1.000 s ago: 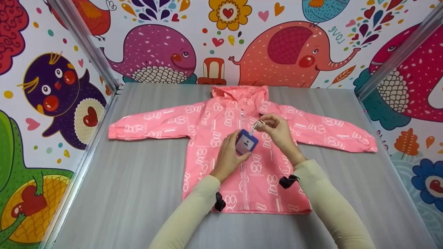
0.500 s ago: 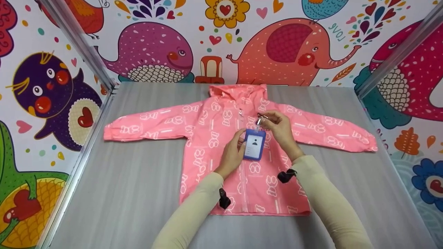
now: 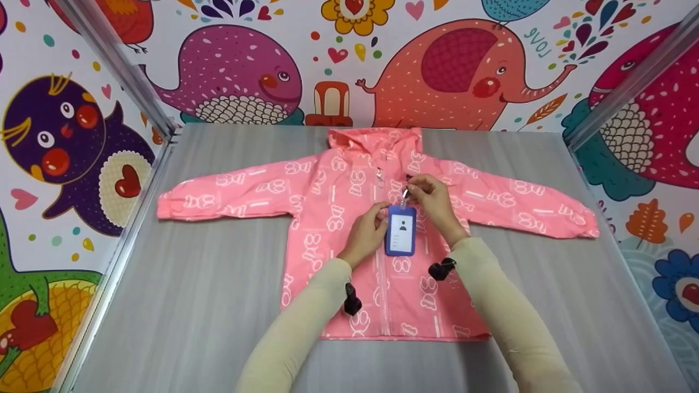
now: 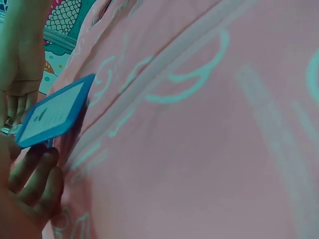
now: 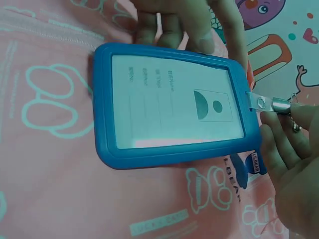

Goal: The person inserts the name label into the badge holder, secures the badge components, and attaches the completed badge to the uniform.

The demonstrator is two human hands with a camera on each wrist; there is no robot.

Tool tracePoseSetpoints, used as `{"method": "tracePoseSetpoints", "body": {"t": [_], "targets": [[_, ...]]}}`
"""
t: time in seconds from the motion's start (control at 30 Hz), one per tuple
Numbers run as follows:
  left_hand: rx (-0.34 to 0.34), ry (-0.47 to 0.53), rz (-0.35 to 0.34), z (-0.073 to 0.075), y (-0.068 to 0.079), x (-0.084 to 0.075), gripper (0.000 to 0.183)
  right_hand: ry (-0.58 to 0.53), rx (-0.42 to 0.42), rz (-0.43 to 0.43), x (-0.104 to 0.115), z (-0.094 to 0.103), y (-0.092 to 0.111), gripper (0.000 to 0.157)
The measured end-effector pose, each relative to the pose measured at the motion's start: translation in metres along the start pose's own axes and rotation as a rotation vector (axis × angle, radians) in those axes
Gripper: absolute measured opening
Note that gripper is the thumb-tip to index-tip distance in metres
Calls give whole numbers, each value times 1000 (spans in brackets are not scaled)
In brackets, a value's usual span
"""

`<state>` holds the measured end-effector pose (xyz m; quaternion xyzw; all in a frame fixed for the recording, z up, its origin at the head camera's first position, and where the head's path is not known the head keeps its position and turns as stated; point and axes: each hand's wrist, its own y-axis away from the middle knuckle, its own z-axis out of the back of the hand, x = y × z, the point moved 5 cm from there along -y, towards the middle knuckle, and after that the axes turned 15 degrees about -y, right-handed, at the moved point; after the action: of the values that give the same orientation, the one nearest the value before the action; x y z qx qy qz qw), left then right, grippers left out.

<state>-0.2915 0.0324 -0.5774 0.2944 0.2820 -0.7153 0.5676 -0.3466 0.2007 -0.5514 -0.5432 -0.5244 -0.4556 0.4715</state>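
A pink hooded jacket (image 3: 338, 256) with white printed outlines lies spread face up, its zip down the middle. Over its chest hangs a blue ID badge holder (image 3: 401, 232) with a white card inside. My right hand (image 3: 436, 202) pinches the metal clip (image 5: 281, 105) at the badge's top between thumb and fingers; the clip's upper end is partly hidden by them. Beside the badge's left edge is my left hand (image 3: 367, 233), its fingers loosely bent and fingertips right at the frame. In the left wrist view its fingers (image 4: 42, 181) sit just under the badge.
The jacket lies on a grey wood-grain table (image 3: 207, 289). Behind it stands a wall (image 3: 338, 65) of cartoon animals, with metal posts (image 3: 123, 71) at the corners. Black wrist cameras (image 3: 352, 299) hang by both cuffs.
The badge has gone from tilted in the left hand's grip to hanging straight, facing up. The left hand has eased to the badge's edge, while the right keeps pinching the clip.
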Motion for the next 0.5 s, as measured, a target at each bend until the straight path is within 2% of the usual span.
{"method": "tracePoseSetpoints", "body": {"t": [0.13,0.23,0.37,0.5], "targets": [[19,-22,43,4,-18,-1,32,-4,-1,-43,-8,0,-3,25],[3,-19,50,9,-33,-3,32,-18,-2,-59,-13,-2,-4,27],[-27,11,18,14,-51,-10,33,1,-3,-69,-16,-6,-4,26],[-19,20,-29,15,-61,-17,30,-19,-35,-66,-17,-8,-5,22]]}}
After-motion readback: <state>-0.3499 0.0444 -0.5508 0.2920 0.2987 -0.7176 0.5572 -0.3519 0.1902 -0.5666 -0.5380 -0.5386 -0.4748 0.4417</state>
